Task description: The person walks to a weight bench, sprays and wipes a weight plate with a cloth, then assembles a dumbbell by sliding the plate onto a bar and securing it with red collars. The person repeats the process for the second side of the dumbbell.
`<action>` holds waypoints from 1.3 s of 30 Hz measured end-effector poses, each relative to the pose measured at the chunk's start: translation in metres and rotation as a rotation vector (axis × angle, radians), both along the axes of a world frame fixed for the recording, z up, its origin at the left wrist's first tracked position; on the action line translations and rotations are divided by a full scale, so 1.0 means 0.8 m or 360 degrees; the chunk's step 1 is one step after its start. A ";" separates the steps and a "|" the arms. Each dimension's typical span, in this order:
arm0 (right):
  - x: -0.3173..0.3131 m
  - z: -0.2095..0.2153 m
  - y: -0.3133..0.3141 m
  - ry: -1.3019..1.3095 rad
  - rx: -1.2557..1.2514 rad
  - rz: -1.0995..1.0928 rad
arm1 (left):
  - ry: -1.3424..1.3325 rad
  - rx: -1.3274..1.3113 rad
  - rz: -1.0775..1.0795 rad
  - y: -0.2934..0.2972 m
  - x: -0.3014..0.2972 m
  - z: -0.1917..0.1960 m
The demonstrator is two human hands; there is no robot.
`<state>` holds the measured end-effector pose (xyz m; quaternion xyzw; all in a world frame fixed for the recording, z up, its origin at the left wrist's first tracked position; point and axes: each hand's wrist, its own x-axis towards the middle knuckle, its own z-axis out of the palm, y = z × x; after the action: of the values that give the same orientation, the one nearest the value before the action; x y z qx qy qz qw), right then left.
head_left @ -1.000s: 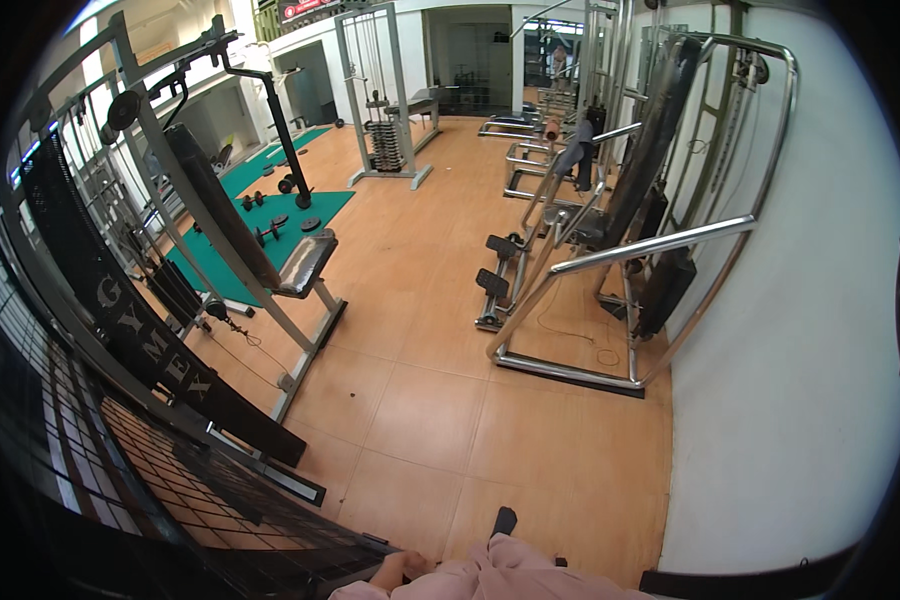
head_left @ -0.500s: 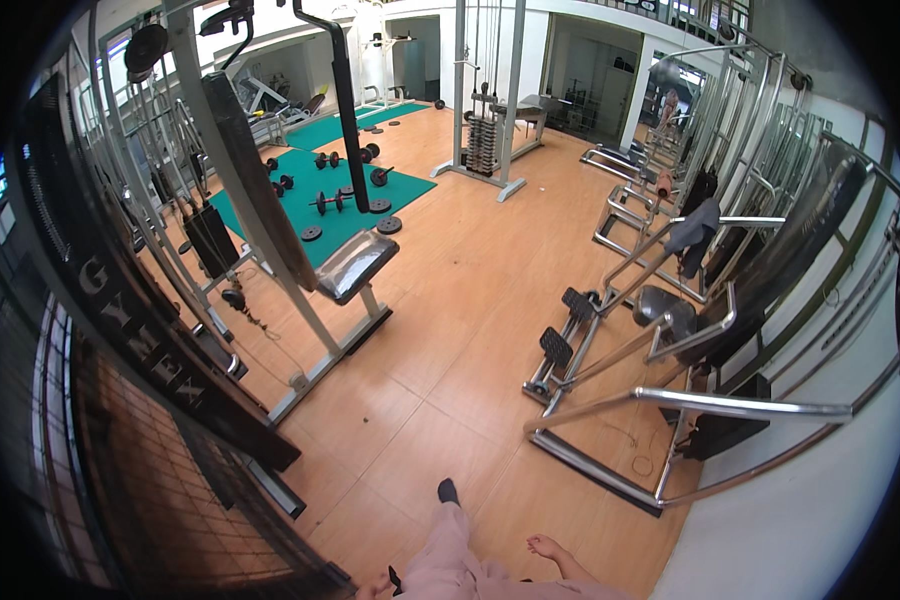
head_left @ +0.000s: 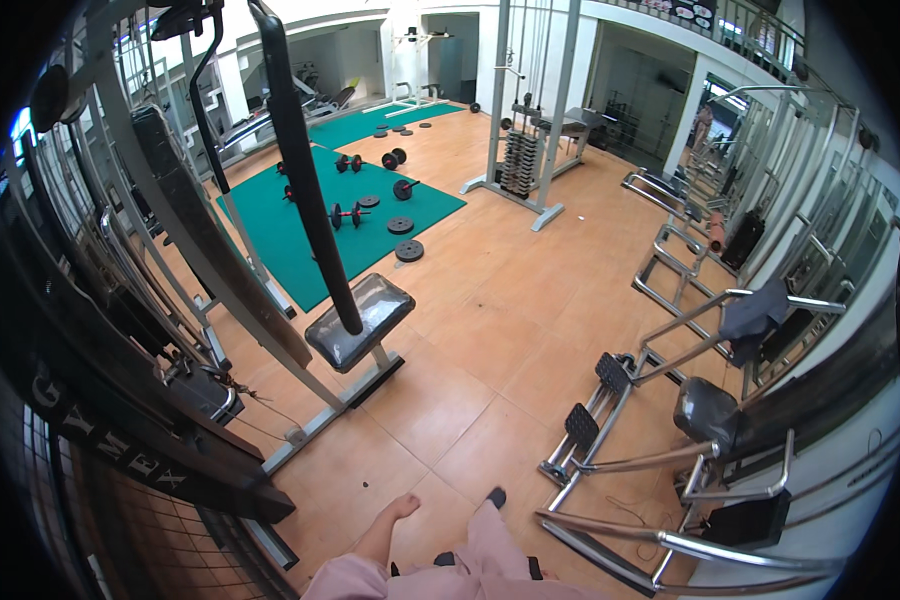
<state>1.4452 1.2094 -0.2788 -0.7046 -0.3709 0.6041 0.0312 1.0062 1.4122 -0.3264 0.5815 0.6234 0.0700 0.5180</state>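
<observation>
L hand (head_left: 404,507) low over floor tiles (head_left: 460,420), padded seat (head_left: 382,304) ahead

Looks loosely curled w/ nothing visible in the grasp; too small to tell if clenched or slack. R hand outside the pic, so can't tell re grip.

Padded seat fwd & slightly L of L hand, well apart, mounted on grey steel frame (head_left: 342,404). Black lever arm (head_left: 306,160) passing in front in this view; can't tell if touching. Shiny black cover, prob. vinyl over foam: soft to press, a bit slippery, esp. w/ sweaty palms. Prob. fixed to steel, so heavy & stiff as a unit; best hold = metal under the padding, not glossy top. For lever arm, wrap fingers round lower length; likely rigid, maybe w/ load behind.

To R, chrome-tube machine (head_left: 730,551) w/ treaded black foot plates (head_left: 581,427). Farther off, green mat (head_left: 290,255) w/ dumbbells (head_left: 356,214) & weight plates (head_left: 409,251) on or nr edge.
</observation>
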 end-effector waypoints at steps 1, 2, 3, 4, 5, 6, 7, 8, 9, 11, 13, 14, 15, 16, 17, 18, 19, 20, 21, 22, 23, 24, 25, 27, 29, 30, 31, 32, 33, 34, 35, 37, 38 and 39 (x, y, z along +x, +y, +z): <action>0.010 -0.002 0.030 -0.0032 -0.0015 -0.0032 | 0.0016 0.0047 -0.0141 0.056 0.044 0.027; 0.020 -0.003 0.066 -0.0050 -0.0019 -0.0043 | 0.0043 0.0103 -0.0265 0.100 0.080 0.050; 0.023 -0.005 0.110 -0.0051 -0.0013 -0.0027 | -0.0039 0.0120 -0.0255 0.131 0.103 0.052; 0.027 -0.005 0.148 -0.0055 -0.0013 -0.0004 | -0.0118 0.0141 -0.0247 0.165 0.122 0.050; 0.033 -0.006 0.193 -0.0063 -0.0009 0.0015 | -0.0292 0.0060 -0.0208 0.184 0.138 0.047; 0.036 -0.002 0.243 -0.0067 0.0011 0.0054 | -0.0466 0.0028 -0.0152 0.212 0.150 0.035; 0.046 0.001 0.282 -0.0084 0.0010 0.0048 | -0.0408 -0.0006 -0.0279 0.236 0.167 0.038; 0.057 0.003 0.323 -0.0091 0.0021 0.0062 | -0.0333 -0.0048 -0.0396 0.255 0.173 0.044; 0.065 0.002 0.360 -0.0090 0.0024 0.0088 | -0.0230 -0.0150 -0.0540 0.266 0.166 0.035; 0.079 -0.003 0.443 -0.0090 0.0073 0.0196 | -0.0037 -0.0317 -0.0802 0.316 0.138 0.013; 0.109 -0.011 0.507 -0.0135 0.0112 0.0308 | 0.0135 -0.0345 -0.0603 0.364 0.113 0.007; 0.125 -0.018 0.551 -0.0157 0.0148 0.0372 | 0.0123 -0.0351 -0.0173 0.384 0.099 0.009; 0.133 -0.025 0.595 -0.0165 0.0197 0.0478 | 0.0035 -0.0164 0.0154 0.394 0.076 0.002; 0.139 -0.032 0.652 -0.0182 0.0254 0.0567 | -0.0116 -0.0068 0.0469 0.400 0.067 0.003; 0.140 -0.040 0.708 -0.0154 0.0304 0.0567 | -0.0255 0.0036 0.0774 0.418 0.058 0.011; 0.144 -0.047 0.768 0.0017 0.0330 0.0367 | -0.0265 0.0062 0.0862 0.433 0.055 0.018; 0.144 -0.045 0.831 -0.0005 0.0436 0.0467 | -0.0264 0.0086 0.0943 0.444 0.053 0.030; 0.121 -0.041 0.878 0.0079 0.0535 0.0225 | -0.0199 0.0005 0.0971 0.441 0.045 0.030; 0.105 -0.033 0.930 0.0082 0.0625 0.0285 | -0.0137 -0.0065 0.0983 0.444 0.039 0.031; 0.089 -0.024 0.971 0.0084 0.0715 0.0348 | -0.0080 -0.0135 0.0997 0.445 0.031 0.029; 0.073 -0.019 0.999 0.0134 0.0691 0.0355 | 0.0060 -0.0317 0.0867 0.443 0.023 0.022; 0.055 -0.015 1.031 0.0176 0.0678 0.0362 | 0.0185 -0.0488 0.0731 0.439 0.014 0.010; 0.034 -0.011 1.065 0.0223 0.0669 0.0381 | 0.0225 -0.0727 0.0447 0.435 -0.001 -0.006; 0.022 -0.010 1.098 0.0164 0.0588 0.0565 | 0.0198 -0.1035 0.0628 0.473 0.000 -0.015; 0.031 -0.023 1.111 0.0123 0.0369 0.0484 | 0.0053 -0.1114 0.0677 0.545 -0.004 -0.013; 0.032 -0.029 1.106 0.0051 0.0270 0.0362 | -0.0022 -0.1169 0.0728 0.568 -0.010 -0.009; 0.023 -0.030 1.121 -0.0007 0.0173 0.0256 | -0.0093 -0.1228 0.0800 0.585 -0.018 -0.003; 0.011 -0.017 1.137 -0.0063 0.0193 0.0327 | -0.0084 -0.1013 0.0703 0.632 -0.032 -0.019; 0.003 -0.010 1.145 -0.0113 0.0206 0.0414 | -0.0054 -0.0784 0.0621 0.674 -0.047 -0.040; -0.008 0.002 1.155 -0.0161 0.0214 0.0513 | -0.0003 -0.0563 0.0558 0.710 -0.063 -0.061; -0.007 0.004 1.173 -0.0238 0.0235 0.0509 | -0.0041 -0.0342 0.0820 0.803 -0.053 -0.012; -0.026 0.006 1.218 -0.0282 0.0233 0.0570 | -0.0515 -0.0135 0.1037 0.931 -0.069 0.075; -0.038 0.007 1.246 -0.0282 0.0229 0.0620 | -0.0574 0.0074 0.1103 0.980 -0.081 0.097; -0.051 0.005 1.276 -0.0280 0.0220 0.0661 | -0.0628 0.0280 0.1155 1.015 -0.095 0.106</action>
<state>1.4042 2.2298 -0.2746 -0.6593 -0.5497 0.5071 -0.0778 0.9300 2.2240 -0.2418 0.3417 0.6682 0.4109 0.5176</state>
